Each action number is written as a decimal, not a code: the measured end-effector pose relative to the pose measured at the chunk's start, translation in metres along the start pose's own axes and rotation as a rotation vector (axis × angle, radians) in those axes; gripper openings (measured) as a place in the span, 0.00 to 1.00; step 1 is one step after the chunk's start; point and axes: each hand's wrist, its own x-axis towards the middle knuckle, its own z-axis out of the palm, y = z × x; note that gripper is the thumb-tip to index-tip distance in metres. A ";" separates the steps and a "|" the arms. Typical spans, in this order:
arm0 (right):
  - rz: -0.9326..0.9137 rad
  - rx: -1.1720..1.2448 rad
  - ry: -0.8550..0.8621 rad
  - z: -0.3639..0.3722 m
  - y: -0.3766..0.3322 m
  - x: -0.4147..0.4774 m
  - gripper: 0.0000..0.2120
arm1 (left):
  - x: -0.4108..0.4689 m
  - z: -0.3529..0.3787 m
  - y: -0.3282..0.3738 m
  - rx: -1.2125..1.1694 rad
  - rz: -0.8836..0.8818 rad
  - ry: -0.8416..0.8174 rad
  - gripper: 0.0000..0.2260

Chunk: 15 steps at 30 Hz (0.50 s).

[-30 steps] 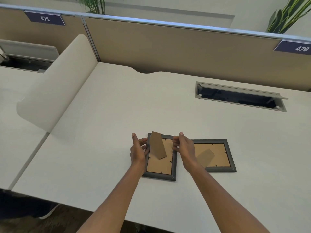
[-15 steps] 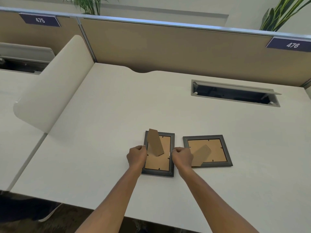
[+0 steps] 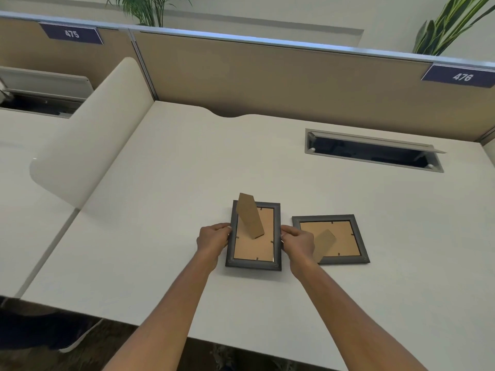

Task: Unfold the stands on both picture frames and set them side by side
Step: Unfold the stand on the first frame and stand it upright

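Two dark grey picture frames lie face down on the white desk [image 3: 187, 170], brown backs up. The left frame [image 3: 253, 259] is in portrait position and its cardboard stand [image 3: 249, 216] sticks up, folded out. My left hand [image 3: 213, 241] grips its left edge and my right hand [image 3: 297, 243] grips its right edge. The right frame [image 3: 345, 259] lies in landscape position close beside it, with its stand [image 3: 322, 245] slightly raised. My right hand hides that frame's lower left corner.
An open cable slot [image 3: 372, 151] is set into the desk at the back right. A tan partition [image 3: 267, 76] closes off the back, and a curved white divider [image 3: 88, 145] stands on the left. The desk's front edge runs just below my forearms.
My hands slid down from the top of the left frame to its two side edges and closed on them. The right frame has not moved.
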 end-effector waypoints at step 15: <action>-0.129 0.312 -0.321 -0.011 -0.016 -0.004 0.15 | -0.004 -0.014 0.029 -0.375 0.022 -0.028 0.04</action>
